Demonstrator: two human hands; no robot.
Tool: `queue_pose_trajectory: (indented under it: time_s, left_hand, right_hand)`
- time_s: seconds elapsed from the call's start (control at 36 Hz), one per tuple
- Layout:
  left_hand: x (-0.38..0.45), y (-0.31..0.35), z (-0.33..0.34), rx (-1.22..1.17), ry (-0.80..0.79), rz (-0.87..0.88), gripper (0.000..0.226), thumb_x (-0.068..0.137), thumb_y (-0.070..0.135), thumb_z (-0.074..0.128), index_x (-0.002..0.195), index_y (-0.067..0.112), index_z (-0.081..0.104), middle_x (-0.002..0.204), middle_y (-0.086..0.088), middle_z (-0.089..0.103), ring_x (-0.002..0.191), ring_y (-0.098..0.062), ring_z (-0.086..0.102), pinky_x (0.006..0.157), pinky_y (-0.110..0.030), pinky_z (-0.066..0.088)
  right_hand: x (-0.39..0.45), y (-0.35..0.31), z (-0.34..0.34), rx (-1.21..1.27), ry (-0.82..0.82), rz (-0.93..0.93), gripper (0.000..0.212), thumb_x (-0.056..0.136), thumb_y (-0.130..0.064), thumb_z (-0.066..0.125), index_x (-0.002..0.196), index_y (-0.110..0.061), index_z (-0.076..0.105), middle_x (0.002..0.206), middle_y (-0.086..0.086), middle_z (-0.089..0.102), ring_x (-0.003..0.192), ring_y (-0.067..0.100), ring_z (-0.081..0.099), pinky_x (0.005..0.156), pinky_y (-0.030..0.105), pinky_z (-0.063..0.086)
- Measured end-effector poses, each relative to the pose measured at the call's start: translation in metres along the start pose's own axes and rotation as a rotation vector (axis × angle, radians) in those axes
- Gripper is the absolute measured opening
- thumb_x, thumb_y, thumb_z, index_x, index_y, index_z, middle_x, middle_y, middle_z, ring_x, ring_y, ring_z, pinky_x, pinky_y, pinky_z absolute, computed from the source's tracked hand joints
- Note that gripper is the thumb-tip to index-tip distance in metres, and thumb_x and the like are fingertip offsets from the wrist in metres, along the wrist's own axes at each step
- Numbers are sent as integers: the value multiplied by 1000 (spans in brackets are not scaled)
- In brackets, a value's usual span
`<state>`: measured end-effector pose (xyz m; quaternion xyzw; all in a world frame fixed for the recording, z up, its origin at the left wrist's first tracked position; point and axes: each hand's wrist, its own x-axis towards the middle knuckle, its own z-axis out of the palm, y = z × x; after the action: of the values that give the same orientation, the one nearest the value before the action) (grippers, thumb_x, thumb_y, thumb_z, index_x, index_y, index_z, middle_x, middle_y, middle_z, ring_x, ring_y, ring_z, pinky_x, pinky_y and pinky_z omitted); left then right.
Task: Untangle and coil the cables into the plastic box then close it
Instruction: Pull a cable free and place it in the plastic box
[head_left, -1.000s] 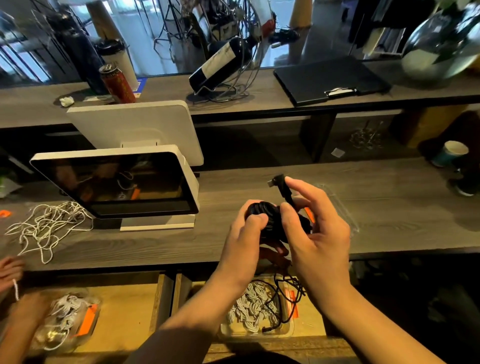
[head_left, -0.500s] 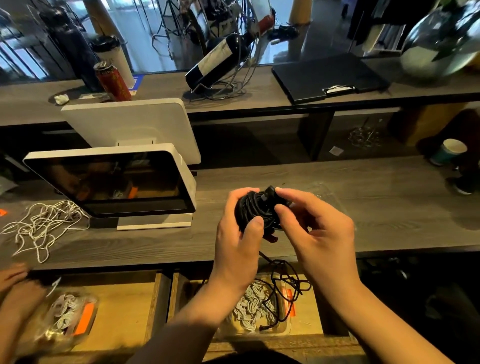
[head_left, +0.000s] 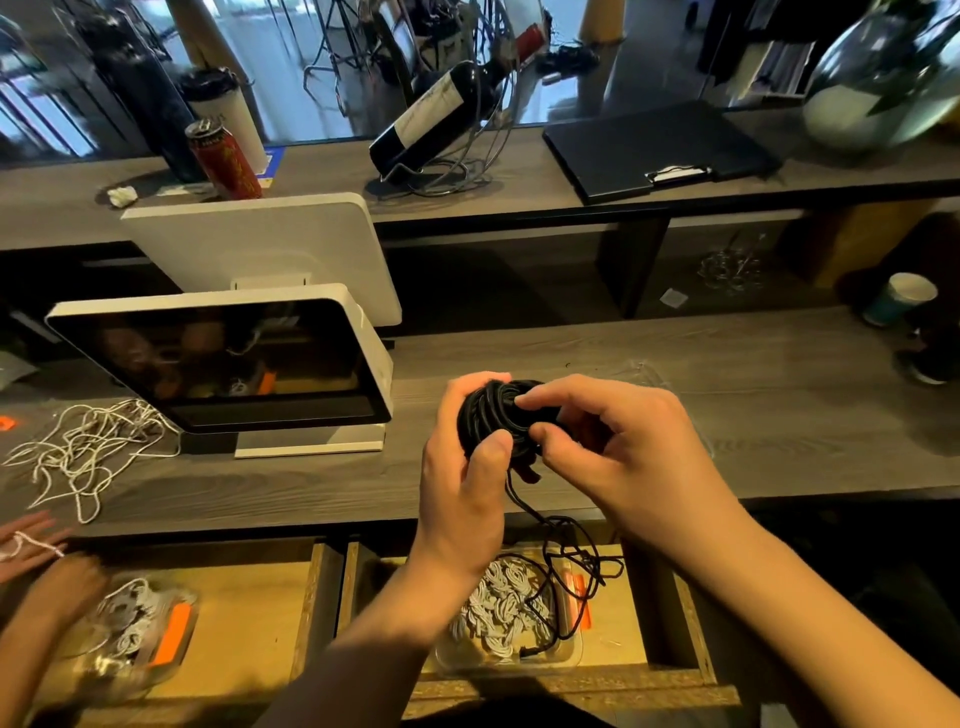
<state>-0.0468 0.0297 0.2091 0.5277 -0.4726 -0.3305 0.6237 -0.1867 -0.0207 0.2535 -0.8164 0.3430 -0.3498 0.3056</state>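
Black cable coil (head_left: 493, 415) sits above the counter (head_left: 753, 415), gripped in the left hand (head_left: 462, 478); right hand (head_left: 623, 447) pinches its loops; a loose tail drops into the plastic box (head_left: 571, 649) holding white cables (head_left: 498, 608) below.

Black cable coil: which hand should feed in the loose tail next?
Probably the right hand. The left hand grips the black cable coil as the anchor, while the right only pinches at its front, so it could release. The loose tail hangs below, toward the plastic box.
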Motion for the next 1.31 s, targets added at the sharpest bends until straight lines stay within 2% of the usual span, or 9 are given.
queue_pose_trajectory:
  time_s: [0.11, 0.25, 0.36, 0.5, 0.64, 0.86, 1.03, 1.19, 1.31]
  left_hand:
    - [-1, -1, 0, -64, -5, -55, 39, 82, 43, 47, 115, 25, 58, 103, 0, 62, 96, -21, 61, 74, -31, 54]
    - [-2, -8, -7, -46, -121, -117, 34, 81, 45, 48, 110, 31, 59, 99, 0, 62, 89, -31, 60, 63, -38, 50]
    - [-5, -11, -9, -57, -171, -185, 33, 80, 46, 48, 108, 32, 59, 98, 5, 62, 86, -20, 63, 57, -30, 50]
    - [-5, -17, -13, -80, -215, -215, 33, 79, 44, 49, 105, 28, 60, 94, -6, 60, 72, -21, 60, 49, -31, 47]
    - [-3, -24, -23, -36, -358, -280, 37, 80, 45, 48, 109, 24, 57, 86, -6, 60, 66, -16, 61, 50, -30, 47]
    - [-1, -24, -38, 67, -381, -205, 41, 81, 46, 48, 115, 25, 51, 90, -5, 58, 71, -12, 60, 55, -26, 48]
    - [7, -22, -48, 231, -343, -126, 31, 82, 51, 46, 113, 44, 48, 95, 1, 56, 78, -28, 59, 59, -31, 48]
    - [10, -16, -54, 300, -341, -66, 31, 84, 51, 46, 114, 42, 46, 98, 10, 55, 78, -16, 57, 61, -23, 47]
    - [13, -13, -57, 319, -354, -24, 43, 87, 71, 47, 114, 38, 46, 93, 3, 54, 71, -22, 55, 56, -34, 45]
  right_hand:
    - [6, -1, -6, -50, -102, -38, 29, 85, -22, 64, 112, -20, 74, 81, -28, 58, 76, -4, 61, 68, 10, 47]
    - [15, 9, -23, -8, -385, 37, 25, 93, -20, 68, 116, -28, 70, 82, -5, 69, 72, 13, 64, 63, 27, 53]
    - [22, 12, -28, -40, -510, 47, 24, 93, -21, 66, 116, -27, 68, 77, -6, 65, 66, 9, 59, 58, 18, 45]
    - [30, 13, -30, -45, -623, 59, 26, 94, -22, 66, 120, -27, 66, 87, -6, 68, 75, 9, 63, 64, 24, 52]
    - [34, 15, -28, -63, -731, 84, 26, 95, -21, 65, 121, -26, 65, 80, -8, 65, 71, 1, 61, 63, 17, 47]
    - [51, 17, -21, 47, -805, 117, 24, 93, -18, 66, 117, -20, 68, 82, 0, 68, 75, 10, 66, 72, 23, 55]
    - [62, 11, -11, -6, -778, 113, 22, 93, -20, 67, 114, -24, 69, 82, -9, 67, 76, 0, 65, 74, 21, 55]
    - [66, 1, -2, -88, -739, 99, 15, 93, -21, 66, 103, -32, 65, 88, -8, 67, 79, -2, 65, 74, 19, 56]
    - [69, -9, -1, -134, -758, 76, 15, 93, -22, 66, 99, -34, 62, 87, -11, 64, 77, -1, 63, 72, 18, 55]
